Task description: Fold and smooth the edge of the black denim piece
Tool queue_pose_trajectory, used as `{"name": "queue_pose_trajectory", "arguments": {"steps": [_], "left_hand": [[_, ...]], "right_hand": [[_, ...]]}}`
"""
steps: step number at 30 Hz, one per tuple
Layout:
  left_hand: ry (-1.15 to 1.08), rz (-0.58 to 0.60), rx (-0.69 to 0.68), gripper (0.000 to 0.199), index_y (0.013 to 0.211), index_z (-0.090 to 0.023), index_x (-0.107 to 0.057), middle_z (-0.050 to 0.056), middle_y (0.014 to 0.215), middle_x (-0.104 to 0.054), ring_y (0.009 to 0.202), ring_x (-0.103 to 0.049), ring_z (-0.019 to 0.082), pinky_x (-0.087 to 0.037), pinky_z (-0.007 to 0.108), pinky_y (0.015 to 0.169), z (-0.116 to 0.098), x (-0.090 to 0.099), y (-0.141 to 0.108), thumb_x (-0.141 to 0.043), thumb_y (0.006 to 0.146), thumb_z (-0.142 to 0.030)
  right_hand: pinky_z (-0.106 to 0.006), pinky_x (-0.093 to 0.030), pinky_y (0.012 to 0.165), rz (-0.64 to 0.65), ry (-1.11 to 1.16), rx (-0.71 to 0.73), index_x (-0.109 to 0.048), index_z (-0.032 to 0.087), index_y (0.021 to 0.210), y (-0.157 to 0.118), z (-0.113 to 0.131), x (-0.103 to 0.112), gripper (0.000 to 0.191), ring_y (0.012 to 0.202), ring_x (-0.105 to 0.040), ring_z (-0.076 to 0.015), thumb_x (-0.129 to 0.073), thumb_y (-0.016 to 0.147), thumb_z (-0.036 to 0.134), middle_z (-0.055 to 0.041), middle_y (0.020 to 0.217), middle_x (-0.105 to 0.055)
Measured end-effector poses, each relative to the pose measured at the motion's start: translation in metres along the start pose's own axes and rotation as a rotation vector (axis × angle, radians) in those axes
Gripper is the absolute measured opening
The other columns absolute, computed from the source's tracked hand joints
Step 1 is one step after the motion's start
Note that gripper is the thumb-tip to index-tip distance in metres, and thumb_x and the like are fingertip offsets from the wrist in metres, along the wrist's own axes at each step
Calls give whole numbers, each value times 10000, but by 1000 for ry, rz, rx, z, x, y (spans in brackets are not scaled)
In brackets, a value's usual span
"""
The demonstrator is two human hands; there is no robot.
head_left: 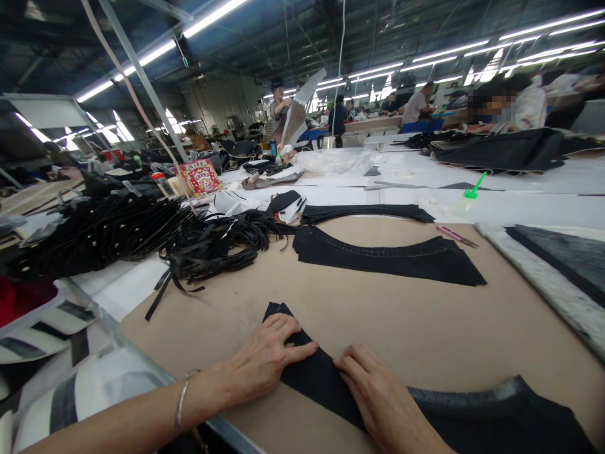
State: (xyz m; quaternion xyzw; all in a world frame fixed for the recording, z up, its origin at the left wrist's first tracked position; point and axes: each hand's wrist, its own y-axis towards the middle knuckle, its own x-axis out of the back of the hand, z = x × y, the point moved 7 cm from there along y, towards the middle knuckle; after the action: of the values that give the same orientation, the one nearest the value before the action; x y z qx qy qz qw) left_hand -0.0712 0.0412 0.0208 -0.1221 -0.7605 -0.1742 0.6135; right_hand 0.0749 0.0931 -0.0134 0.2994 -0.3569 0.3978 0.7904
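A black fabric piece (316, 376) lies slantwise on the tan work board (227, 315) close to me. My left hand (270, 353) presses down on its upper left part, thumb stretched along the edge and fingers spread from it. At the upper edge, my right hand (371, 388) has its fingers bent and pressed together on the fabric; the fingertips are partly hidden. Right of that hand, another black fabric part with a greyish curved band (466, 400) shows. Farther back lie a stack of curved black pieces (382, 257) and a second, thinner stack (366, 213).
Tangled black strips (212, 246) and a large pile of black pieces (99, 230) stand at left. Pink-handled snips (456, 236) lie near the board's far edge, behind them a green-tipped bottle (472, 189). A pale slab (534, 277) borders the right. Several people work beyond.
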Motion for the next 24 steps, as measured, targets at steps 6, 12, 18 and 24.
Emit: {"name": "queue_pose_trajectory", "arguments": {"steps": [6,12,18,24], "left_hand": [[-119,-58,44,402,1240,-243,-587,67,1215,-567,1137,-498,205,-412,374,1007,-13,-4,8,-397,930,-71],[-96,-42,10,410,1331,-200,-505,79,1190,-605,1137,-515,207,-406,367,1032,-34,-15,8,-400,944,-114],[-37,-41,-32,423,1346,-208,-482,62,1273,-590,1247,-468,197,-286,408,1133,-27,-14,0,-434,930,-145],[-1,-52,-5,506,1276,-267,-561,22,1182,-643,1238,-474,206,-170,498,1167,8,-1,-2,-463,833,-42]], "right_hand": [[-350,-471,818,-6,44,-25,-597,204,972,-4,0,6,269,912,-546,-202,-364,954,70,-60,971,-566],[-356,-466,831,-6,32,-16,-580,208,952,-6,-2,2,249,920,-544,-203,-369,952,75,-58,976,-569],[-354,-482,770,-60,-94,41,-581,199,966,-6,2,-9,265,863,-558,-216,-356,928,64,-74,935,-586],[-381,-455,740,-150,-287,-103,-574,200,903,16,15,-19,179,814,-560,-235,-472,885,55,-69,876,-592]]}}
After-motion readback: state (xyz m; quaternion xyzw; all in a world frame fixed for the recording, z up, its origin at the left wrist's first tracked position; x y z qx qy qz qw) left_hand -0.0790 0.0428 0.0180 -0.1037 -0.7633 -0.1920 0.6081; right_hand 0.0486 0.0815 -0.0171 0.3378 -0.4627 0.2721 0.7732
